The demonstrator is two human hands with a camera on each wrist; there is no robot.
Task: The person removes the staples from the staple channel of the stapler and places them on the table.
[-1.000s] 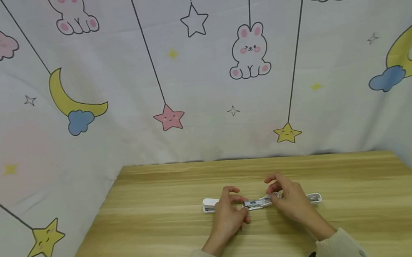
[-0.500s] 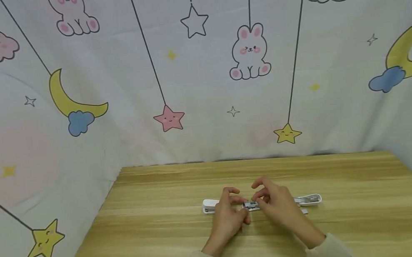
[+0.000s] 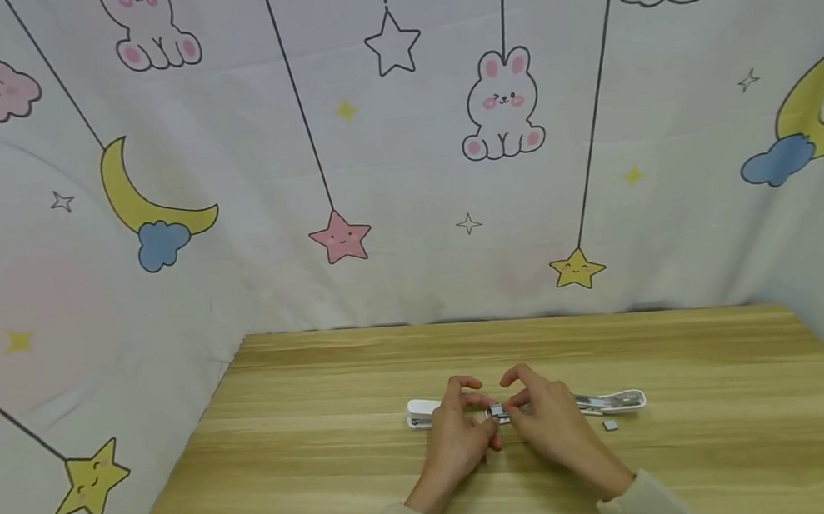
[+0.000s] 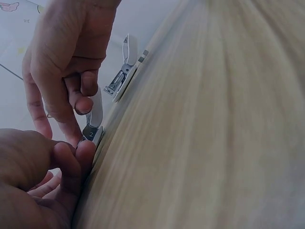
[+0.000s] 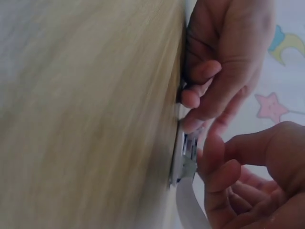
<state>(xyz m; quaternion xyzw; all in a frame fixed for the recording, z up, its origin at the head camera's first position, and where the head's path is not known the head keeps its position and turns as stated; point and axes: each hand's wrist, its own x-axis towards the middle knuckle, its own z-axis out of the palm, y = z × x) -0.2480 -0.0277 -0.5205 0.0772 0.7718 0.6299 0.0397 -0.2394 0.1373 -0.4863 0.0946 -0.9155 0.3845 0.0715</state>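
An opened white stapler (image 3: 504,415) with a metal magazine lies in the middle of a row of staplers. My left hand (image 3: 463,427) grips its left end between thumb and fingers. My right hand (image 3: 549,414) is at the magazine from the other side, thumb and index finger close together on it. In the right wrist view, the stapler's lid (image 5: 189,205) swings back beneath my right hand (image 5: 252,176), and the metal magazine (image 5: 189,148) shows between both hands. My fingers partly hide the magazine. A small grey staple strip (image 3: 611,425) lies on the table right of my right hand.
Another opened stapler (image 3: 623,400) lies on the right, its lid folded back. A closed white stapler (image 3: 421,412) lies left, partly behind my left hand. The wood-grain table (image 3: 314,468) meets a white cloth backdrop (image 3: 421,273) printed with cartoons at its back and sides.
My right hand has moved left along the middle stapler, toward my left hand, uncovering the right stapler and the staple strip. My left hand has held its place.
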